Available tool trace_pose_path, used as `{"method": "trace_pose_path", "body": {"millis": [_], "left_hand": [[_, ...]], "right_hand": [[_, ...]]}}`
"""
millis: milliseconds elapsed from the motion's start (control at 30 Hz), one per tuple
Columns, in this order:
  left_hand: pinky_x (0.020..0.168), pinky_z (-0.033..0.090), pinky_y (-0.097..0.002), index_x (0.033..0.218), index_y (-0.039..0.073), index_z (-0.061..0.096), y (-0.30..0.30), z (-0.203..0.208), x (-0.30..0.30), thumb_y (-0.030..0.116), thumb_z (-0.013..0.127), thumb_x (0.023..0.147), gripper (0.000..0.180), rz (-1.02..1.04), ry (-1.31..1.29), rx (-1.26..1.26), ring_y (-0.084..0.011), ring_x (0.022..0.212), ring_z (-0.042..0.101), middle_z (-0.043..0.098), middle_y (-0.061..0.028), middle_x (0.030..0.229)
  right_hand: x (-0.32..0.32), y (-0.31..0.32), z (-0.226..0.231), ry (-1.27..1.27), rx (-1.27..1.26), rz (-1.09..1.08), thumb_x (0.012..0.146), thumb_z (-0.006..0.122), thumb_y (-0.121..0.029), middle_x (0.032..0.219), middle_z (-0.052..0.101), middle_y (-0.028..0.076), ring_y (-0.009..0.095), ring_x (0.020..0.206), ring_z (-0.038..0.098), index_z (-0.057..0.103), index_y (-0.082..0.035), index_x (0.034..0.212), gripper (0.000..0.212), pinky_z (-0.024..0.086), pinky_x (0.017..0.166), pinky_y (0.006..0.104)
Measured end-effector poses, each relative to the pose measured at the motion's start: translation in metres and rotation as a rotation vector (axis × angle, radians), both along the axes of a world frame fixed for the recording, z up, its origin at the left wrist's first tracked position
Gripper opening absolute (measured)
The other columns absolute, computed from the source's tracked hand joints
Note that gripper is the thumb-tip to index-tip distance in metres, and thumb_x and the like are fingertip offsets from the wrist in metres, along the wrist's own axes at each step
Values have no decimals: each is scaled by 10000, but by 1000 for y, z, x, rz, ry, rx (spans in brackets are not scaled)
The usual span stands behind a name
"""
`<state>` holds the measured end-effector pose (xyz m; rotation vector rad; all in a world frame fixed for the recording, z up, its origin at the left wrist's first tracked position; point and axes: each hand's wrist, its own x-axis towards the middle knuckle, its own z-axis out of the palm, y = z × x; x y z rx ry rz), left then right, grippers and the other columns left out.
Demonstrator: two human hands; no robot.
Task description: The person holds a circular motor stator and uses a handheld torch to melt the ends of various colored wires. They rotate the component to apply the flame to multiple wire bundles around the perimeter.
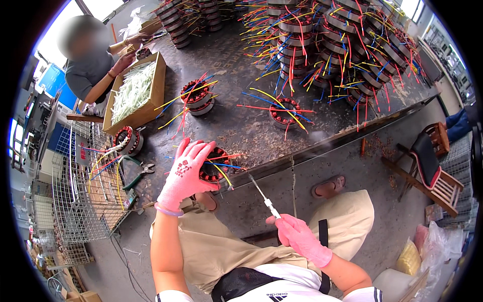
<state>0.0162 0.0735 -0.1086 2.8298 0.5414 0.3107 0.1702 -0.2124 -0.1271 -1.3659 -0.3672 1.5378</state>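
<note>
My left hand (185, 173), in a pink glove, rests over a round motor stator (215, 166) with copper windings and red, yellow and blue leads, at the near edge of the dark workbench (241, 126). My right hand (297, 234), also pink-gloved, is shut on a thin needle-like tool (260, 194) whose tip points up toward the stator. Both hands are above my lap.
Stacks of wired stators (342, 40) fill the far bench; single ones lie at the bench's middle (285, 111) and left (197, 95). A cardboard box of white sleeves (135, 90), green pliers (138, 173), a wire basket (83, 191), another person (90, 65) and a wooden chair (432, 166) surround me.
</note>
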Motion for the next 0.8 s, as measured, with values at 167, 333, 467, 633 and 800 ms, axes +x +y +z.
{"method": "trace_pose_path", "body": {"millis": [167, 333, 467, 633, 800], "left_hand": [[1173, 217, -491, 1361, 52, 477, -1, 2, 1, 327, 868, 486, 998, 1, 1, -18, -301, 1278, 460, 562, -125, 1259], [1174, 216, -491, 1355, 49, 483, 1, -1, 2, 329, 871, 487, 992, -10, -18, -15, -298, 1273, 463, 564, -125, 1261], [1175, 214, -490, 1353, 51, 487, -1, 2, 2, 328, 874, 485, 991, 6, 5, -21, -308, 1277, 456, 552, -135, 1278], [1175, 213, -487, 1356, 51, 484, -2, 3, 3, 323, 876, 485, 993, 21, 20, -37, -323, 1288, 442, 531, -150, 1301], [1173, 214, -487, 1365, 50, 475, -2, 3, 3, 313, 877, 483, 1005, 17, 22, -27, -324, 1293, 436, 529, -150, 1303]], "right_hand": [[0, 0, 2, -24, 1, 19, 1012, 460, -262, 596, 409, -52, 41, 530, 367, 603, -11, 1184, 336, 282, 481, 223], [1, -1, -1, -39, -17, 16, 1014, 453, -249, 592, 420, -42, 41, 527, 367, 609, -17, 1180, 325, 283, 483, 224], [0, 0, 1, -16, -8, 15, 1015, 450, -237, 601, 417, -42, 41, 538, 376, 611, -17, 1180, 319, 290, 487, 224], [2, 3, 9, -49, -27, 31, 1017, 447, -225, 635, 428, -38, 43, 555, 394, 610, -16, 1184, 314, 308, 493, 221], [2, -1, 6, -41, -8, 18, 1018, 448, -222, 655, 432, -41, 46, 557, 402, 611, -14, 1181, 311, 321, 495, 223]]}}
